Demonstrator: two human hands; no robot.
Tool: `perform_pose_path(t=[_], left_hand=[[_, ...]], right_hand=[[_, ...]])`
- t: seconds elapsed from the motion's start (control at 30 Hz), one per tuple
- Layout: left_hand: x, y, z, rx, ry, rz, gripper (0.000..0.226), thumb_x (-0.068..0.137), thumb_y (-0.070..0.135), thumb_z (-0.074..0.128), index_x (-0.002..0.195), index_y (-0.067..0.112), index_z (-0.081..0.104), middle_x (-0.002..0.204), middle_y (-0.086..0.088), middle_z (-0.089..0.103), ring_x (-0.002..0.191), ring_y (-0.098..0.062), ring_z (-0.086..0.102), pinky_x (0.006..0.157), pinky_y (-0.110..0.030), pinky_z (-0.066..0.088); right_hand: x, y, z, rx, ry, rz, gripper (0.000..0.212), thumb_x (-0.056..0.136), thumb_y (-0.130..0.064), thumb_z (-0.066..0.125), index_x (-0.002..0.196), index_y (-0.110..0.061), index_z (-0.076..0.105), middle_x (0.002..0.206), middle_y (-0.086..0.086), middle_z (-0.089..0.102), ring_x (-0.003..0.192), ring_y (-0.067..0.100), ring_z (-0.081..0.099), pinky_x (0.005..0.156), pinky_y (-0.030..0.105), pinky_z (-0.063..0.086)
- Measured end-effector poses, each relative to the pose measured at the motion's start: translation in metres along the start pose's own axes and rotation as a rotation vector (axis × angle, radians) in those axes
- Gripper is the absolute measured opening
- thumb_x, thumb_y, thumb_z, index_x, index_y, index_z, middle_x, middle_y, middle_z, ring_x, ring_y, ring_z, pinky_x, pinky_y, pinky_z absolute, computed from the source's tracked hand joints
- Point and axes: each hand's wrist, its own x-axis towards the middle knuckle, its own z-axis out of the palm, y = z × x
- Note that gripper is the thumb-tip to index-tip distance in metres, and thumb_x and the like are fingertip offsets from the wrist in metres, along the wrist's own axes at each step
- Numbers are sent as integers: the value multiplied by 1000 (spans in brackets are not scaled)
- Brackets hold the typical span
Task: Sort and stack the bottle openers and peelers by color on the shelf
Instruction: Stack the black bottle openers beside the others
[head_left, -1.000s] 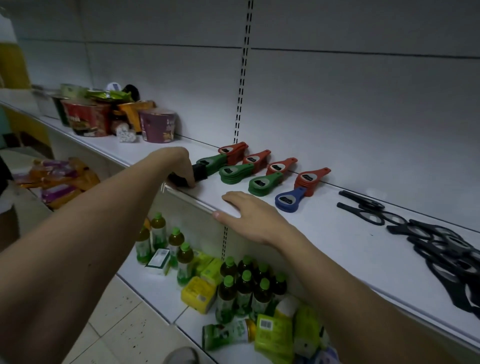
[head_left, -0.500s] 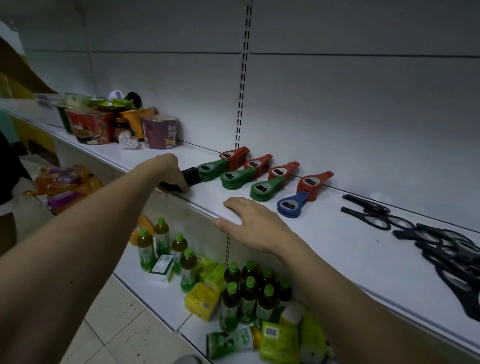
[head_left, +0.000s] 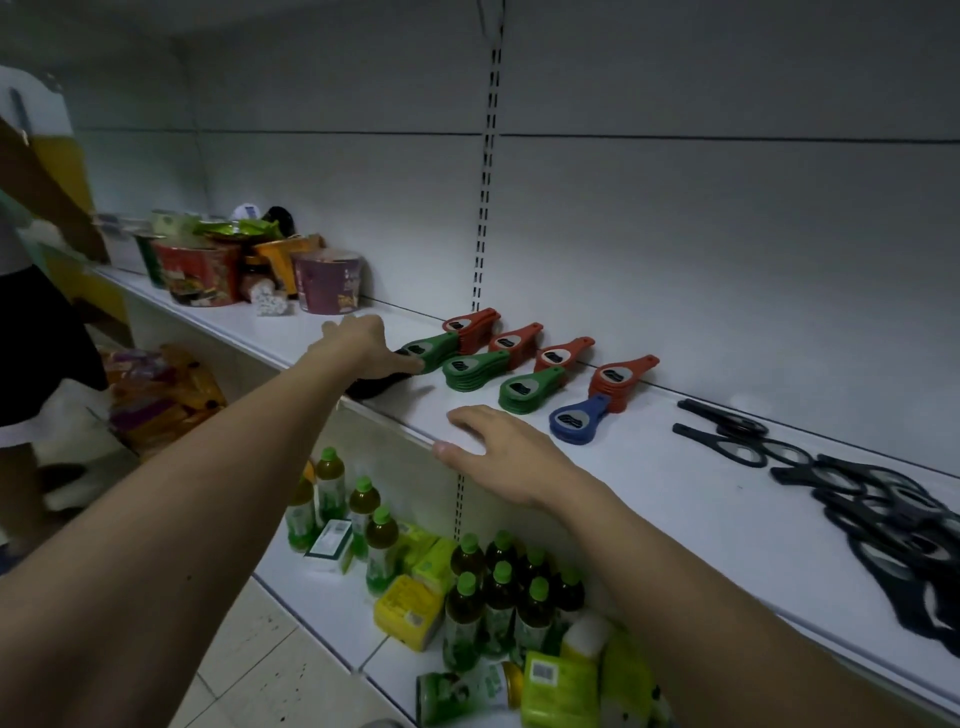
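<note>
White store shelf (head_left: 649, 483) against a pale back panel, dim light. Bottle openers sit in small stacks mid-shelf: green stacks (head_left: 475, 368) in the front row, red stacks (head_left: 621, 382) behind them, one blue stack (head_left: 576, 420) at the right end of the front row. Left hand (head_left: 366, 345) is over a black stack (head_left: 371, 387) near the shelf edge, fingers (head_left: 410, 366) curled down on it, tips right at the leftmost green stack (head_left: 434, 349); whether they clamp the black stack or just press on it, cannot tell. Right hand (head_left: 498, 449) lies flat on the shelf edge, fingers apart and relaxed, holding nothing; the blue stack is just beyond its fingertips to the right, green ones just ahead. Black scissors (head_left: 857, 483) in a loose pile well right of the right hand. Noodle cups (head_left: 327, 283) and snack packs far behind the left fingers, at the shelf's left end. Lower shelf beneath both hands: green-capped tea bottles (head_left: 501, 597), yellow boxes (head_left: 408, 610). Another person (head_left: 31, 322) stands at far left, partly cut off.
</note>
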Motion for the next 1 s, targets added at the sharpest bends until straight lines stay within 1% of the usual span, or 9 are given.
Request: perform_pose_path(t=[0.1, 0.2, 0.33, 0.43, 0.6, 0.7, 0.87, 0.93, 1.0], left_hand=[[-27, 46, -12, -134, 238, 165, 70, 84, 63, 63, 136, 17, 50, 140, -14, 49, 128, -36, 41, 99, -51, 41], [-62, 111, -12, -390, 372, 383, 41, 92, 41, 62, 128, 21, 57, 127, -6, 57, 119, -27, 49, 97, -43, 46], [-105, 196, 20, -638, 163, 564, 24, 92, 26, 62, 115, 20, 63, 110, 1, 65, 96, -17, 62, 86, -34, 53], [-130, 250, 57, -570, -67, 601, 28, 89, 26, 63, 115, 18, 64, 113, -6, 68, 100, -23, 64, 89, -33, 51], [-156, 305, 109, -290, -218, 533, 68, 79, 66, 45, 136, 29, 51, 141, -12, 53, 127, -39, 50, 107, -46, 40], [-169, 331, 126, -203, -194, 572, 58, 92, 58, 44, 137, 22, 50, 144, -15, 48, 130, -42, 41, 109, -45, 35], [-190, 361, 125, -225, -61, 605, 36, 95, 43, 46, 119, 22, 62, 126, -7, 62, 123, -31, 48, 96, -39, 43], [-180, 364, 121, -312, -1, 560, 27, 96, 30, 45, 114, 23, 65, 121, -5, 66, 116, -29, 56, 93, -37, 47], [-158, 364, 116, -394, 52, 496, 31, 94, 14, 45, 116, 22, 66, 123, -6, 66, 117, -28, 57, 95, -38, 47]], right_hand=[[-16, -4, -20, 286, 80, 18, 49, 98, -41, 52, 144, -24, 46, 147, -6, 47, 129, 8, 48, 107, 33, 42], [-42, 10, -57, 234, 224, 9, 33, 99, -28, 54, 131, -21, 59, 132, -4, 59, 113, 8, 57, 98, 32, 47], [-105, 55, -119, 41, 368, 102, 22, 96, -20, 56, 113, -19, 69, 114, -1, 66, 99, 14, 61, 92, 30, 47], [-180, 106, -157, -122, 333, 353, 24, 94, -30, 58, 116, -21, 65, 117, 1, 61, 109, 21, 57, 92, 29, 42], [-322, 177, -194, -312, 235, 928, 68, 88, -70, 45, 145, -34, 37, 157, -2, 25, 143, 30, 24, 114, 53, 27], [-372, 205, -190, -261, 165, 1135, 85, 83, -82, 31, 154, -36, 18, 164, -2, 7, 149, 32, 9, 117, 59, 15], [-350, 205, -170, -173, 296, 934, 74, 95, -66, 31, 154, -20, 27, 160, 3, 29, 146, 26, 25, 118, 47, 19], [-331, 203, -168, -143, 249, 850, 68, 96, -65, 31, 150, -23, 33, 157, -1, 34, 144, 23, 29, 117, 48, 21], [-315, 206, -171, -180, 233, 793, 57, 95, -66, 31, 135, -29, 47, 146, -5, 46, 135, 21, 40, 112, 53, 27]])
